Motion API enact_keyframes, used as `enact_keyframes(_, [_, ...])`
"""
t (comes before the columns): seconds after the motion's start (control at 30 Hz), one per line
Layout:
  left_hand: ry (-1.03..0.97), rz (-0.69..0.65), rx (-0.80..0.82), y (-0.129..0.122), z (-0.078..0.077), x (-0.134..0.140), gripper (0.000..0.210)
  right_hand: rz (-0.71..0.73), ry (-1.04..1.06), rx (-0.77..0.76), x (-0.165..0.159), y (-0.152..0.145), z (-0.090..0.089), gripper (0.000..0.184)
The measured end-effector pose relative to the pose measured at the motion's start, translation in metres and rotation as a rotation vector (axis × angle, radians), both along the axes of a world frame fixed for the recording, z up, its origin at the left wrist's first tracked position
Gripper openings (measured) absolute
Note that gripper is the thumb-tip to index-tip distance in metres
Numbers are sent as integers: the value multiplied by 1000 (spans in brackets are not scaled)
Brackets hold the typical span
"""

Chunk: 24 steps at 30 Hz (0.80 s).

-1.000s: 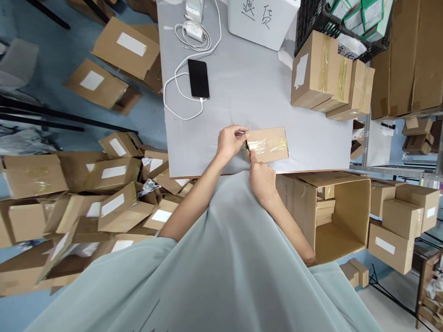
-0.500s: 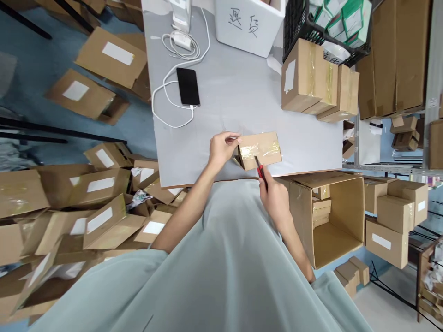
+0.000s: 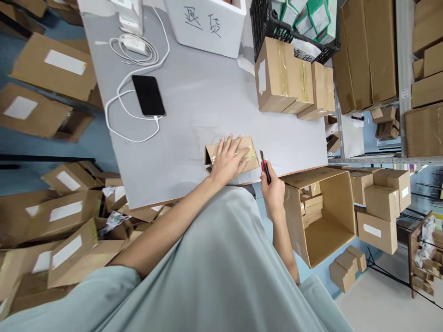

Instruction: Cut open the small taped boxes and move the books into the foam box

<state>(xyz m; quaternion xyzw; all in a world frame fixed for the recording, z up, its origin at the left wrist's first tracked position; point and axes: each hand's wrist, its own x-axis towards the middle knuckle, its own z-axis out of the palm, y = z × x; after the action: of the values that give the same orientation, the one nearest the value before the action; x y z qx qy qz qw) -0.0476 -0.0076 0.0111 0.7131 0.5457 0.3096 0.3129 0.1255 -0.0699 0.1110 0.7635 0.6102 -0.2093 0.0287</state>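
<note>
A small cardboard box (image 3: 249, 146) with shiny clear tape lies near the front edge of the grey table (image 3: 194, 101). My left hand (image 3: 228, 159) rests flat across its top with the fingers spread, covering much of it. The box's left end looks open and dark inside. Just right of the box, my right hand (image 3: 274, 191) is wrapped round a red and black box cutter (image 3: 266, 169). Its blade points away from me and is apart from the cardboard.
A phone (image 3: 148, 95) charges on a white cable at left. A white bin (image 3: 207, 27), taped boxes (image 3: 282, 76) and a black crate (image 3: 273, 27) stand at the back. A large open carton (image 3: 325, 244) is at right; opened boxes (image 3: 72, 249) pile up at left.
My left hand has gone from pinching the box's left edge to lying flat on top. The box cutter has come off the tape to the box's right side. The camera view has shifted.
</note>
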Motion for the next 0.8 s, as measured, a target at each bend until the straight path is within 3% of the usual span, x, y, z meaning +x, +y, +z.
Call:
enact_keyframes(0.17, [25, 24, 4, -1, -6, -4, 39, 95, -51, -50, -5, 16, -11, 57])
enact_keyframes(0.37, [22, 44, -19, -2, -4, -1, 37, 171, -67, -104, -8, 36, -10, 57])
enact_keyframes(0.8, [26, 40, -19, -5, -4, 2, 38, 163, -212, -197, -36, 41, -2, 60])
